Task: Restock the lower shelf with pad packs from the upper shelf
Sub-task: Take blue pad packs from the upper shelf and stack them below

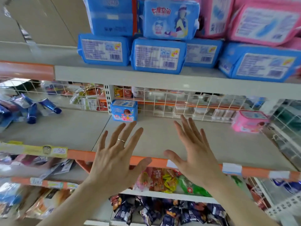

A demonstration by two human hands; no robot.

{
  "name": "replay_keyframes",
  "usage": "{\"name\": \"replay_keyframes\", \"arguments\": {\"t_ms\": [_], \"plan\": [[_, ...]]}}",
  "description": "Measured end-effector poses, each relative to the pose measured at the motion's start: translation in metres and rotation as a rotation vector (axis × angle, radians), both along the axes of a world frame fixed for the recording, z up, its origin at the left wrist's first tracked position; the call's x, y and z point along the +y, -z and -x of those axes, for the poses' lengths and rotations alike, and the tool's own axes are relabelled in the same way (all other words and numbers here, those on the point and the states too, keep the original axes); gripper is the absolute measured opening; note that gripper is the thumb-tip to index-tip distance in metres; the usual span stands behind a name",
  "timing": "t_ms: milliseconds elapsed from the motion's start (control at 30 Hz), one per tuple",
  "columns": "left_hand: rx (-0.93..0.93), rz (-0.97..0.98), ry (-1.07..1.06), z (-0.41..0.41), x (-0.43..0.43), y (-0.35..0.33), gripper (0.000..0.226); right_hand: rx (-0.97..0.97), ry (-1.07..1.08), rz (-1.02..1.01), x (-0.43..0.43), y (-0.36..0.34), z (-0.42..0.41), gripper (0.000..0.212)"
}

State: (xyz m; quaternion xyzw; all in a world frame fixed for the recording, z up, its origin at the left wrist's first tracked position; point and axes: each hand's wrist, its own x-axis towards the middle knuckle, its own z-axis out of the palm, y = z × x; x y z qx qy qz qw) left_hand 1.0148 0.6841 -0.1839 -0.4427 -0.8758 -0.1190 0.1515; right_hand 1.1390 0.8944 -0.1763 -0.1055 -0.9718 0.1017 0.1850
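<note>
**Lower shelf barely stocked**

Our left hand (114, 159) and right hand (194, 152) hover spread wide, holding nothing. The lower shelf (203, 144) carries just one blue pad pack (124, 110) and one pink pad pack (250, 121); stacked packs (158, 57) wait on the upper shelf (97, 74). Nothing blocks our reach; toothpaste tubes (32, 110) lie well left.

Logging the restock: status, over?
Open and empty: left hand, right hand, above lower shelf. On upper shelf: blue pad packs, pink pad packs, stacked. Nothing blocking.
</note>
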Motion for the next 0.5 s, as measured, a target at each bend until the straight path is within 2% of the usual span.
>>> {"name": "replay_keyframes", "arguments": {"t_ms": [233, 500], "plan": [[0.007, -0.015, 0.106, -0.039, -0.01, -0.021, 0.081, 0.066, 0.144, -0.032, -0.02, -0.032, -0.064, 0.081], [0.065, -0.149, 0.201, -0.063, 0.017, -0.062, 0.076, 0.164, 0.219, -0.062, -0.002, -0.077, -0.099, 0.079]]}}
